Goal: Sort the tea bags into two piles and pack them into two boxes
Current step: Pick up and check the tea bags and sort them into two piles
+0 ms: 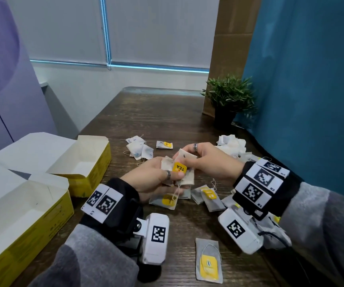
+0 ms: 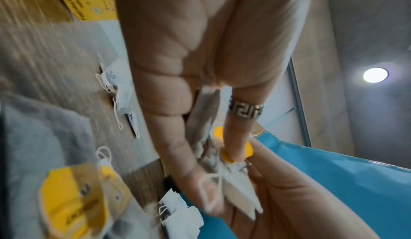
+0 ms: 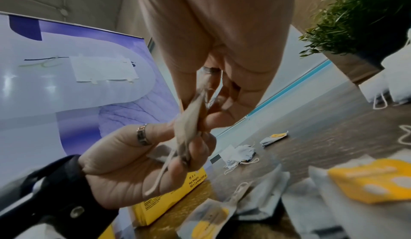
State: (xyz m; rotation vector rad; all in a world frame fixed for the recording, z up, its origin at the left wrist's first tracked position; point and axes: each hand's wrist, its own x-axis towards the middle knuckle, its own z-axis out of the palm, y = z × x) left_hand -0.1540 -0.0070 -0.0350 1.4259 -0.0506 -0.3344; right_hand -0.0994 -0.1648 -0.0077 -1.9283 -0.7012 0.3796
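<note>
Gripping a small stack of yellow-tagged tea bags (image 1: 182, 172) above the tabletop (image 1: 158, 119), the left hand (image 1: 152, 181) and right hand (image 1: 210, 160) both keep fingers clamped on it, right of two open boxes (image 1: 80, 162).

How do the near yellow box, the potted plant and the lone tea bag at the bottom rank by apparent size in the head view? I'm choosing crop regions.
1. near yellow box
2. potted plant
3. lone tea bag
The box sits closest to the camera, which inflates it; the plant is farthest, so its true size may be understated.
</note>
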